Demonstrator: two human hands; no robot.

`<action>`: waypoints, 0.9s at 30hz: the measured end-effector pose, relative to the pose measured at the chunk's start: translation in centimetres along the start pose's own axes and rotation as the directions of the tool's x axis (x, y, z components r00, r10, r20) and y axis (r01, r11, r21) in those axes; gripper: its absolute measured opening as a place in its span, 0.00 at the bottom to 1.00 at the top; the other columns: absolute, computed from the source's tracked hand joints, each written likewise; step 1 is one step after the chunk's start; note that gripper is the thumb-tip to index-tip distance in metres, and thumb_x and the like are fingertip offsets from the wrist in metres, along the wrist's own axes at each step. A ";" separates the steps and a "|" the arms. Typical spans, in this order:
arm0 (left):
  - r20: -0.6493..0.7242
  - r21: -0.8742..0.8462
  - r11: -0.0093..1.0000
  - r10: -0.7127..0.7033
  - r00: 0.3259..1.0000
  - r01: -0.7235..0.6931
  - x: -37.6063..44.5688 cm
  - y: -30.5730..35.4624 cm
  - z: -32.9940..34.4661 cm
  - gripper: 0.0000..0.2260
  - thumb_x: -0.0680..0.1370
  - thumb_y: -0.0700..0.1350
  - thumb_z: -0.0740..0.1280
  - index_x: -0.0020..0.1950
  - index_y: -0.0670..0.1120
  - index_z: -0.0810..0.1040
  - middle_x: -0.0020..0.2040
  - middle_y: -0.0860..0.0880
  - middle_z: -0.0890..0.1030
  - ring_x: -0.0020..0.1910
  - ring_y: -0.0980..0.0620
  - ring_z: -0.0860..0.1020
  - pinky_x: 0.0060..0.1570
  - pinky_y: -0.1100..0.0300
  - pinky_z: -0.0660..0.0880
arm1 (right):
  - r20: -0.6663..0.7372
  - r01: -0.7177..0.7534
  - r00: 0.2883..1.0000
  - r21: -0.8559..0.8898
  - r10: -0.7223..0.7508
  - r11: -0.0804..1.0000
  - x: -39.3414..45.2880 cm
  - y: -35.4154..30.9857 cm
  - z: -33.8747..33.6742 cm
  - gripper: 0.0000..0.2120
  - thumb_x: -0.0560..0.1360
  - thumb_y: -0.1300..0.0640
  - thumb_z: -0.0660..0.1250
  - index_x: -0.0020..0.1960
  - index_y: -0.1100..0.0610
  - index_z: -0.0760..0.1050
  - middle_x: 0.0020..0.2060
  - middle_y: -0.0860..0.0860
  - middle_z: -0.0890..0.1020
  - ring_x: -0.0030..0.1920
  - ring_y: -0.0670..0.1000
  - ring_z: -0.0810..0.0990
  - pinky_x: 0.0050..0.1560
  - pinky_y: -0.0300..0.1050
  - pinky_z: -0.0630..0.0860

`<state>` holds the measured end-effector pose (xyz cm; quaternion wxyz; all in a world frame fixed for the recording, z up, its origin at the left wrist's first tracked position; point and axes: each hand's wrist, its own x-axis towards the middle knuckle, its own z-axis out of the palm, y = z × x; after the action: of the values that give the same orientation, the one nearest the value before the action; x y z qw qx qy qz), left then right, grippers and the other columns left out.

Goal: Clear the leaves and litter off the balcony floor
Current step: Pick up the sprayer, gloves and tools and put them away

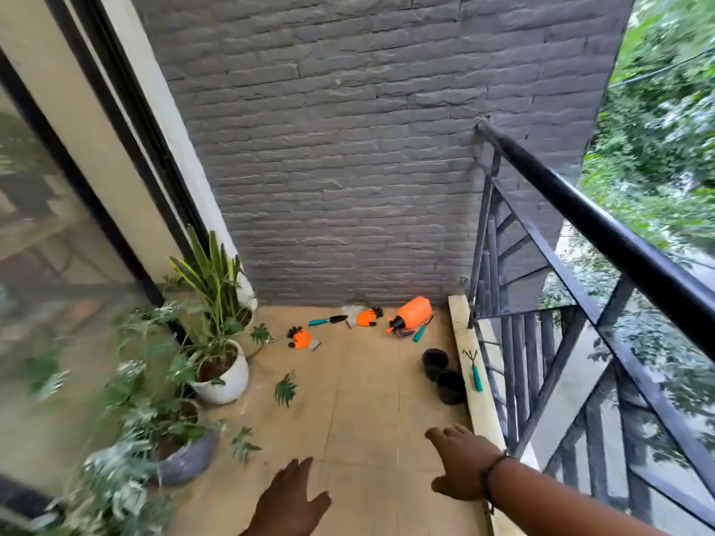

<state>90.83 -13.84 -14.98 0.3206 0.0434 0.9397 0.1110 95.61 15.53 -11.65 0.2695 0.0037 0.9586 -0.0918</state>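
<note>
Both hands reach out empty over the tan tiled balcony floor (pixel 371 400), left hand (pixel 290 497) and right hand (pixel 460 462) with fingers loosely spread. Two loose green leaves (pixel 285 389) lie ahead by the white round plant pot (pixel 226 377), well short of the orange spray bottle (pixel 412 313) at the grey brick wall (pixel 348 168).

Potted plants (pixel 216 357) along left edge of frame, beside glass door (pixel 46 265). Fallen leaves (pixel 285 388) on floor (pixel 367 419) just right of pots. Brick wall (pixel 348 168) fills upper centre. At its foot: trowel (pixel 329 321), two gloves (pixel 369 317), sprayer bottle (pixel 412 313) lying down. Two empty pots (pixel 443 375) right of centre against ledge (pixel 470 361); hand rake (pixel 474 369) on ledge. Railing (pixel 580 226) along right. Both hands low in frame.
</note>
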 end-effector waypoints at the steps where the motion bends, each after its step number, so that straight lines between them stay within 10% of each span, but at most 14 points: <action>1: 0.011 0.009 1.000 0.019 1.000 -0.019 1.3 0.5 -0.5 0.38 0.78 0.68 0.58 0.81 0.53 0.48 0.82 0.49 0.49 0.80 0.47 0.51 0.76 0.53 0.55 | 0.005 -0.017 1.000 0.004 0.017 1.000 0.8 0.2 -0.4 0.36 0.74 0.40 0.66 0.76 0.51 0.57 0.69 0.54 0.69 0.70 0.57 0.66 0.67 0.51 0.70; 27: 0.015 0.249 0.953 0.176 0.984 -0.174 34.7 8.8 -22.1 0.36 0.80 0.65 0.57 0.81 0.52 0.48 0.81 0.47 0.50 0.80 0.46 0.51 0.76 0.51 0.55 | 0.004 -0.076 0.997 -0.060 0.076 0.995 36.0 7.3 -18.5 0.35 0.76 0.43 0.65 0.77 0.53 0.56 0.72 0.56 0.66 0.73 0.59 0.64 0.68 0.53 0.67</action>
<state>49.99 -3.95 -16.46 0.2979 0.1661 0.9398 0.0202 55.71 24.50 -15.99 0.2757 0.0318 0.9593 -0.0530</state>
